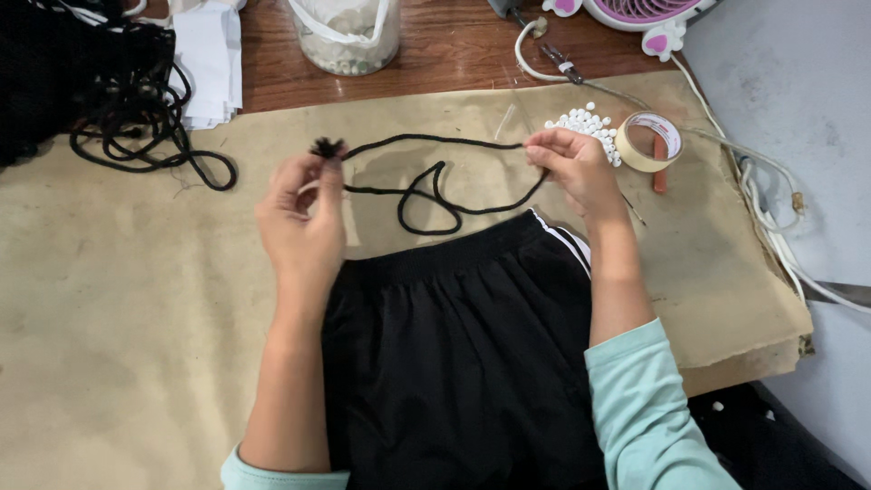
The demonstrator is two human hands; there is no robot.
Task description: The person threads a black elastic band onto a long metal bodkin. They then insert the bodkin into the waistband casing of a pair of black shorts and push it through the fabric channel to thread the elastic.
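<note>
At 12 o'clock above the black shorts (454,363), your left hand (304,222) and right hand (572,163) pinch the limp, light cord (426,186); grip nr frayed tip.

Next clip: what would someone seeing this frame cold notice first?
First, the black cord stretched between the two raised hands at the centre: the left hand pinches its frayed end, the right hand grips the other end. Just below lies a black garment with a gathered waistband on the brown paper sheet. Right of the right hand sit a heap of white beads and a tape roll.
</note>
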